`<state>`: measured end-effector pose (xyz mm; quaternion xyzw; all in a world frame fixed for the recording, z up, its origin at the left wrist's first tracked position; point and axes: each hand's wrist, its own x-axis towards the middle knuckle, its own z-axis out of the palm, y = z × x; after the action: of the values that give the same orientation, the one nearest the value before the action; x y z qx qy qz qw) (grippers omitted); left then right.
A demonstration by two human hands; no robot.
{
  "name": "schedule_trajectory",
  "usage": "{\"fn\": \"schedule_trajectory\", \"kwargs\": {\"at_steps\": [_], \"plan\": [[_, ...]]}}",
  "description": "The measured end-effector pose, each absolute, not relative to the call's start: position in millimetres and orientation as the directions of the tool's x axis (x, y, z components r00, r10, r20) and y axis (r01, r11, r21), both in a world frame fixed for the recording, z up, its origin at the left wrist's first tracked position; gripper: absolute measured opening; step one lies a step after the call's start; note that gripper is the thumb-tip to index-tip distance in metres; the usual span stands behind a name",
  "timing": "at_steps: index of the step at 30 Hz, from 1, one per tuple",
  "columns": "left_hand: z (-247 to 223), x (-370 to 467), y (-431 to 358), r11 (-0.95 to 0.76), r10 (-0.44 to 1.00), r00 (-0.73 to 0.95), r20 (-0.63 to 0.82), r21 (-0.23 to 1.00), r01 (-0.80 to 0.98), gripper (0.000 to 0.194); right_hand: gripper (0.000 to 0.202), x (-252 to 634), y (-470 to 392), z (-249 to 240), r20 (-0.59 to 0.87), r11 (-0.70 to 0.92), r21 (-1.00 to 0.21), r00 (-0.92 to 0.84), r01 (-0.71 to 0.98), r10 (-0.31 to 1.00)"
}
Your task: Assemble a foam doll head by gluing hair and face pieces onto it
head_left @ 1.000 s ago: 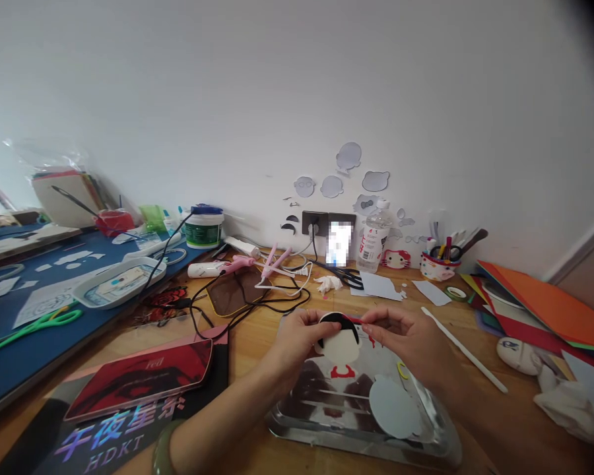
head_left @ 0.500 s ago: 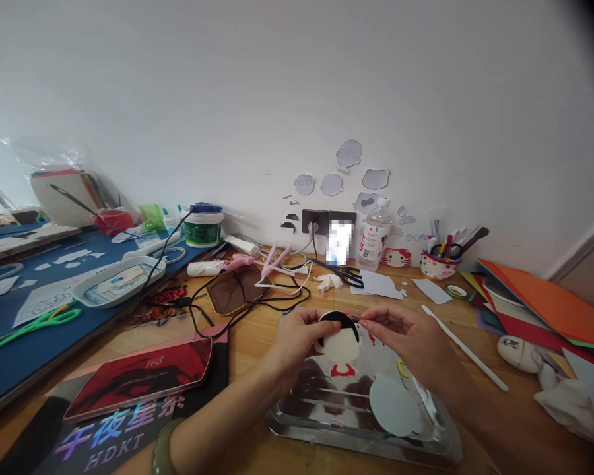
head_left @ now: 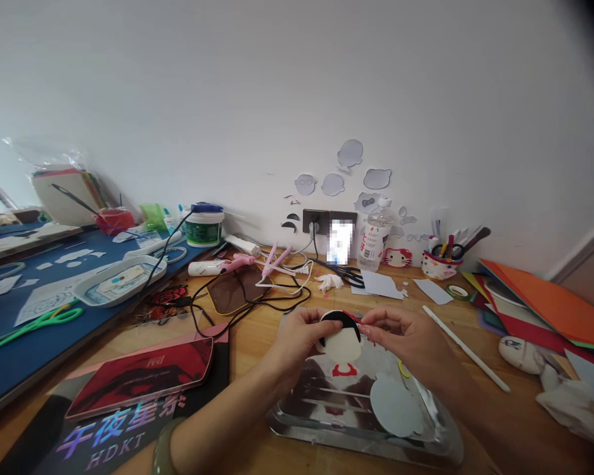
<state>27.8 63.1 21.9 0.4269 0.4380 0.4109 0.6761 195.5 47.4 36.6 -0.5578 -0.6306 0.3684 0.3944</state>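
Note:
My left hand (head_left: 304, 340) pinches a flat cut-out figure (head_left: 343, 346), with the thumb on its black hair. The figure has a cream face and a red collar at the bottom. At the upper right edge of the hair, my right hand (head_left: 398, 333) is closed, its thumb and fingertips on a small red piece (head_left: 355, 318) that touches the figure. Below both hands lies a shiny metal tray (head_left: 321, 432). On its right side rest a pale rounded cut-out (head_left: 396, 406) and a small yellow piece (head_left: 403, 369).
Scissors (head_left: 349, 276) and white paper (head_left: 383, 284) lie beyond the tray. A pink glue gun (head_left: 240, 262) and black cables are at the left. A water bottle (head_left: 375, 237) and pen holder (head_left: 440, 264) stand near the wall. A white stick (head_left: 468, 349) lies at right.
The red piece in my right hand has come down against the figure's upper right hair edge, showing more red there. My left hand keeps its hold on the figure.

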Motion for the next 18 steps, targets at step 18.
{"fn": "schedule_trajectory", "kwargs": {"at_steps": [18], "plan": [[23.8, 27.7, 62.8, 0.3, 0.926, 0.289, -0.241, 0.937, -0.179, 0.019, 0.014, 195.6, 44.9, 42.8, 0.049, 0.093, -0.889, -0.109, 0.449, 0.993]]}}
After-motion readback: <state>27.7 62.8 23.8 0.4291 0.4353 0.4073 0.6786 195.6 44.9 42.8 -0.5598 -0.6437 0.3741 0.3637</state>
